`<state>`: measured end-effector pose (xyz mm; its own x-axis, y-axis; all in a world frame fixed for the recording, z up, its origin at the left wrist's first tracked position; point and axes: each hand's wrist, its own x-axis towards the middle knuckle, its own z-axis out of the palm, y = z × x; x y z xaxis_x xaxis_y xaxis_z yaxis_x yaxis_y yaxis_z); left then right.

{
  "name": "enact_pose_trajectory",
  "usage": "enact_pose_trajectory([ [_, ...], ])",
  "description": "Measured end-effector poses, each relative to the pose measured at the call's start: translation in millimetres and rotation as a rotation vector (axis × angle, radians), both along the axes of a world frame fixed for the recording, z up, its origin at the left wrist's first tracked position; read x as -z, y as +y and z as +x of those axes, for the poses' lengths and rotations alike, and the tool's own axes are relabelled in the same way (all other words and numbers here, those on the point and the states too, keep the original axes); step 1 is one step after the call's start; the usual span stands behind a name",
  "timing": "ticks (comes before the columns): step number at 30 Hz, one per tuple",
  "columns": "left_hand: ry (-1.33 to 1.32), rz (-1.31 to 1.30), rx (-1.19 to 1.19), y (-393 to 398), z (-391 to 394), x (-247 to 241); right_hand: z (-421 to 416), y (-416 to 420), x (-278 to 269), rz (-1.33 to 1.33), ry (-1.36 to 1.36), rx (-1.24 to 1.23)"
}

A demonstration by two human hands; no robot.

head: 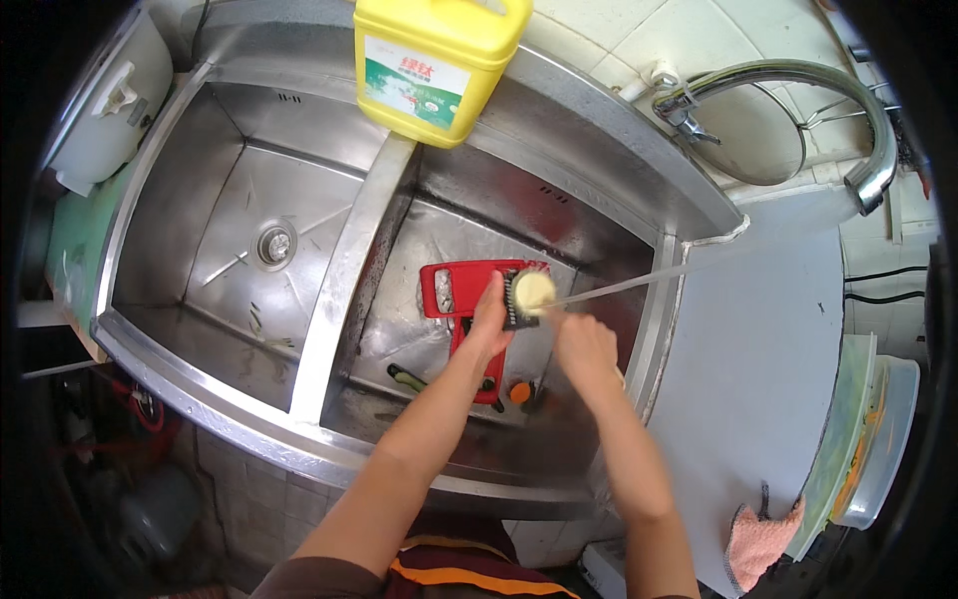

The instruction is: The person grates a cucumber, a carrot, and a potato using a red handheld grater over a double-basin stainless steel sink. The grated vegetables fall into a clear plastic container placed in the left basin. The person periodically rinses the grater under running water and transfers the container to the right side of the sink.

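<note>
My left hand [488,318] grips a dark toothed part [512,299], perhaps a slicer insert, over the right sink basin [441,213]. Just right of it, my right hand [586,346] is closed around the end of a tool with a round cream head [534,290], likely a brush, pressed near the teeth. A thin stream of water [629,284] runs onto that head. Beneath my hands lies a red plastic slicer frame [471,281], with another red piece [494,371] below it. My left hand and the dark part cover some of these.
A cucumber piece [406,377] and an orange carrot piece [521,392] lie in the basin. A yellow detergent jug [441,67] stands behind the divider [340,269]. The curved faucet [793,71] arches at right. Clear tubs [887,442] and a pink cloth [760,543] are on the right side.
</note>
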<state>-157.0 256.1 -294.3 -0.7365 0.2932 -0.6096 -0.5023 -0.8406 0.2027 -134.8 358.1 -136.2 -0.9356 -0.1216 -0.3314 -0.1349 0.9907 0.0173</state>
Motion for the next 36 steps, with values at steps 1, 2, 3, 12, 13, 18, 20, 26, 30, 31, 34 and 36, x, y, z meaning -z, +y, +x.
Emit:
enact_pose_trajectory([
  [1,-0.031,0.021,-0.013,-5.2,-2.4,-0.4,10.4,-5.2,1.5,0.016,-0.023,-0.025],
  [2,0.012,0.106,-0.010,-7.5,-1.6,4.0,17.6,-7.4,3.5,-0.003,-0.027,-0.005],
  [3,0.002,0.114,-0.024,-7.3,-1.5,6.0,15.6,-4.2,5.1,0.001,-0.036,0.024],
  [12,0.075,0.450,-0.134,-18.9,6.5,-16.9,20.9,-13.3,13.8,-0.065,-0.056,0.050],
  [13,0.095,0.446,-0.158,-18.7,4.9,-19.8,13.9,-3.9,15.7,-0.061,-0.035,0.069],
  [18,0.137,0.530,-0.167,-18.6,8.1,2.9,35.1,-31.7,13.8,-0.123,-0.038,-0.024],
  [20,0.116,0.513,-0.166,-20.1,9.4,3.8,29.7,-4.5,27.9,-0.152,-0.004,0.056],
  [26,0.128,0.675,-0.137,-22.3,12.8,-4.2,40.3,-32.1,12.1,-0.194,-0.082,0.033],
  [30,0.101,0.579,-0.140,-16.5,8.5,8.1,20.9,3.7,22.7,-0.097,-0.050,0.158],
  [31,0.151,0.621,-0.126,-17.6,8.4,8.2,24.7,-4.6,20.6,-0.122,-0.047,0.093],
  [34,0.232,0.703,-0.098,-22.7,14.9,4.0,42.0,-42.7,8.8,-0.166,-0.062,-0.044],
  [36,0.149,0.589,-0.056,-19.9,13.6,-1.2,26.2,-29.7,19.7,-0.176,-0.002,-0.019],
])
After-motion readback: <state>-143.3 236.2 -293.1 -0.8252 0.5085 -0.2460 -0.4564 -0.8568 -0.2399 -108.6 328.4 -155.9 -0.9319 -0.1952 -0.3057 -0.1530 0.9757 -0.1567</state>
